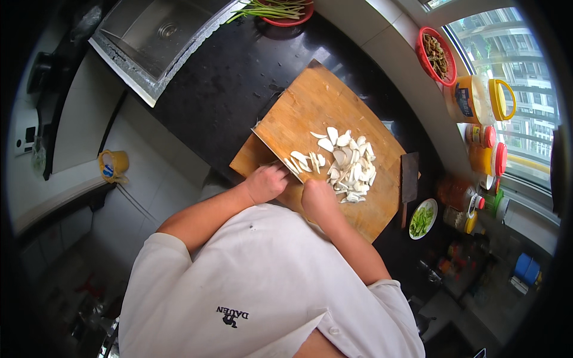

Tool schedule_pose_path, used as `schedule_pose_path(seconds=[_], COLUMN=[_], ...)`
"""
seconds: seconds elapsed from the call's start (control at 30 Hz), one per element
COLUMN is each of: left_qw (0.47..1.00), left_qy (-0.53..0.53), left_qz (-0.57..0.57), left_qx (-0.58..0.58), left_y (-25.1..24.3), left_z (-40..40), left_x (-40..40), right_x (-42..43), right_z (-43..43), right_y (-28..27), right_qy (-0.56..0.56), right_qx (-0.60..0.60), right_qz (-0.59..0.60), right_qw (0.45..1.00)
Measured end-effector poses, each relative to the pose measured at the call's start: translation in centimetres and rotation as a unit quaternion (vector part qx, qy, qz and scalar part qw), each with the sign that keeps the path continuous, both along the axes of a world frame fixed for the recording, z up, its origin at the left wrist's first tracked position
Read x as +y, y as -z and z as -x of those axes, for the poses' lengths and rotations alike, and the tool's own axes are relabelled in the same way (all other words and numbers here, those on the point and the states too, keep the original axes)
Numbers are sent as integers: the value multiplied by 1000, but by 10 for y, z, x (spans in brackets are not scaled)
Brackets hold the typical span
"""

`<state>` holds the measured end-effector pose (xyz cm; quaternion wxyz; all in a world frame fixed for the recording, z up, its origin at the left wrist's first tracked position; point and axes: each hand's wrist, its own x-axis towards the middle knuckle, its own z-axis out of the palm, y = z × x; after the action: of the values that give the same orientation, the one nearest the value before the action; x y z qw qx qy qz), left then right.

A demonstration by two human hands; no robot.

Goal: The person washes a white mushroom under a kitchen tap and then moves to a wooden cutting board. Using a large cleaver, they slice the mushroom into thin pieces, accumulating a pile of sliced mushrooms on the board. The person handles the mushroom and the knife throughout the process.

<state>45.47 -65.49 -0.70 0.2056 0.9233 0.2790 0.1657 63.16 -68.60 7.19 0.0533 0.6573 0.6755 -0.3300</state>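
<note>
My right hand (pixel 318 197) grips the handle of a kitchen knife (pixel 276 154), whose blade I see almost edge-on, slanting up and left over the wooden cutting board (pixel 297 103). Against the blade's left side rests my left hand (pixel 268 182), its fingers curled; whatever lies under them is hidden. White slices (pixel 351 163), which look like king oyster mushroom, form a loose heap on the board to the right of the blade. A few thin slices (pixel 301 160) lie right beside the blade.
A dark cleaver (pixel 409 176) lies at the board's right edge, near a plate of cut green vegetable (pixel 422 219). Jars and a yellow-lidded tub (pixel 470 99) line the windowsill with a red basket (pixel 451 74). At upper left is a sink (pixel 134 49); green stalks (pixel 273 10) overhang another red basket (pixel 305 17).
</note>
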Motion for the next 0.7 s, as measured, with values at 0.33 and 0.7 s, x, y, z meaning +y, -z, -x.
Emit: schedule_pose_path(seconds=[0.33, 0.7], left_qw=[999, 1000], left_qy=[-21, -12], left_qz=[-16, -19], left_qx=[-25, -10], left_y=[-6, -3], left_z=[-1, 0], left_x=[2, 5], right_x=[4, 11], right_z=[2, 7], right_y=[4, -2], right_qy=[-10, -10], right_qx=[12, 20], right_qz=[-10, 1], right_qw=[1000, 1000])
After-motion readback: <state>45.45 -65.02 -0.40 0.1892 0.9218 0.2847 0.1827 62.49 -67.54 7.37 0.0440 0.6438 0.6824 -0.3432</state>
